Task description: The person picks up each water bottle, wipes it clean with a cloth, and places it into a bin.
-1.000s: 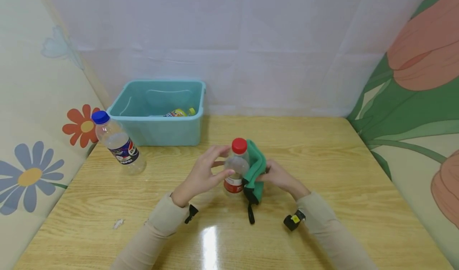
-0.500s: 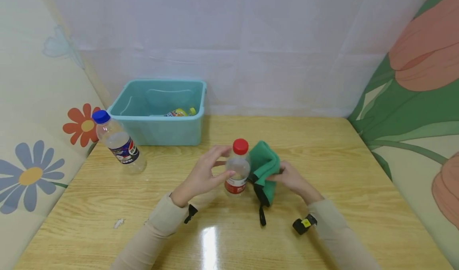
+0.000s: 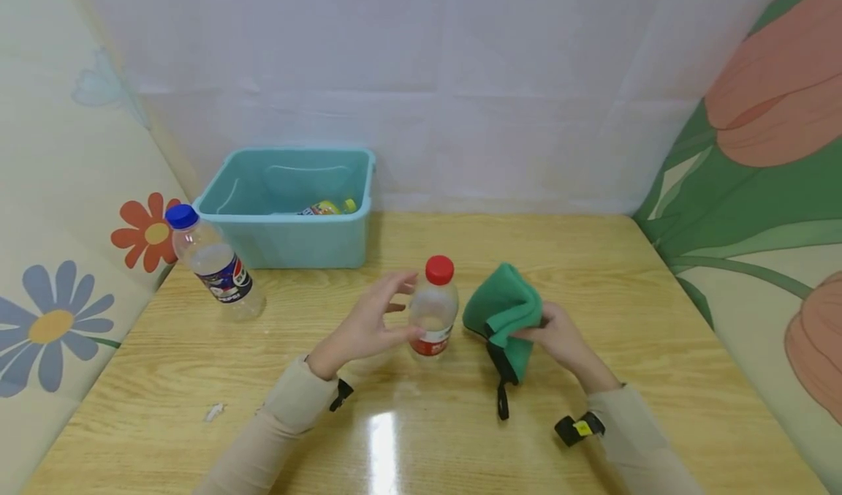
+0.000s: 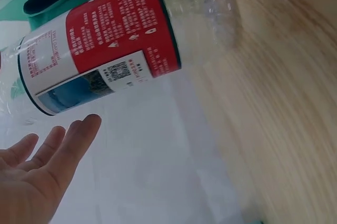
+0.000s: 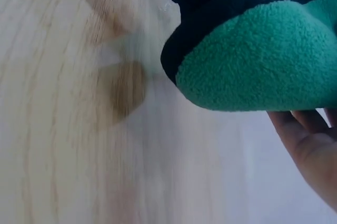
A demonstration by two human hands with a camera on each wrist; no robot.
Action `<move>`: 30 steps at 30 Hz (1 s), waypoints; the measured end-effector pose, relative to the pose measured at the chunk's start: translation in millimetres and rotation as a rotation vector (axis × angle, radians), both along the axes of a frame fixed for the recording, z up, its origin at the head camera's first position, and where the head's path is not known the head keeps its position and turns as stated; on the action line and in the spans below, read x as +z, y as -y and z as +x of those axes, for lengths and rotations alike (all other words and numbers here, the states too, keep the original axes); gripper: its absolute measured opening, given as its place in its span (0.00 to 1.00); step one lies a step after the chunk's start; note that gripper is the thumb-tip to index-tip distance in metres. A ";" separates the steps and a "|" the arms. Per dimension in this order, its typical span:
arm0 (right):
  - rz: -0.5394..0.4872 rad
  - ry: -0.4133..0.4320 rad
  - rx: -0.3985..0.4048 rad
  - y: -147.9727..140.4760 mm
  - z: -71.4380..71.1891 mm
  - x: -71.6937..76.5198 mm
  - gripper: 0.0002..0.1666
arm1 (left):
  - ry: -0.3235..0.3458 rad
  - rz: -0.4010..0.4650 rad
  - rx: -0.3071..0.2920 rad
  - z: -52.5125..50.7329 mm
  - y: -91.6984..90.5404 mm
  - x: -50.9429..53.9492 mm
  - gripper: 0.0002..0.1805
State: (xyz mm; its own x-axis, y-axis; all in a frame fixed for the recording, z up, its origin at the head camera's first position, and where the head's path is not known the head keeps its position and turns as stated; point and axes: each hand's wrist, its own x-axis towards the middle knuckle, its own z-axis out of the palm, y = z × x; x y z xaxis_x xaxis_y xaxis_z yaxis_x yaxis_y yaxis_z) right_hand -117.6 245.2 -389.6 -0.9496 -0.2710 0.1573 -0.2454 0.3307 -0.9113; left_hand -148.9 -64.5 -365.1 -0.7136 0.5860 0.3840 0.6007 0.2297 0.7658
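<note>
Cloth [image 3: 498,301] of green colour is pinched in my right hand [image 3: 562,334], just beside the red-capped bottle [image 3: 434,307] on the counter [image 3: 559,250]. My left hand [image 3: 365,327] is spread near the bottle, which seems light, so I should steady it softly.

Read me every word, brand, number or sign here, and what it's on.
"PEPSI", slightly blurred: blue-capped bottle.
Red-capped bottle: small Chinese print and a QR code, too blurred to read.
Yellow-capped bottle in the bin: label too small to read.
</note>
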 end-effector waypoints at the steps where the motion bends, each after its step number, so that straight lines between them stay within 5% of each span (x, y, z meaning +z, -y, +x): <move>1: 0.006 0.003 -0.016 -0.8 1.6 0.6 0.13 | 0.019 -0.007 -0.005 -1.1 -0.8 -1.4 0.41; 7: -0.034 -0.032 -0.048 -5.0 7.9 0.2 0.16 | 0.108 -0.028 -0.024 -6.1 -7.3 -2.0 0.42; 14: -0.093 -0.062 -0.089 -9.8 14.2 -2.3 0.26 | 0.130 0.011 -0.007 -10.0 -11.0 -8.1 0.39; 21: -0.128 -0.091 -0.105 -12.8 18.0 1.0 0.26 | 0.104 0.043 0.014 -11.3 -12.2 -4.9 0.37; 30: -0.153 -0.110 -0.115 -17.5 21.7 3.4 0.28 | 0.001 0.099 0.036 -18.0 -9.4 14.6 0.37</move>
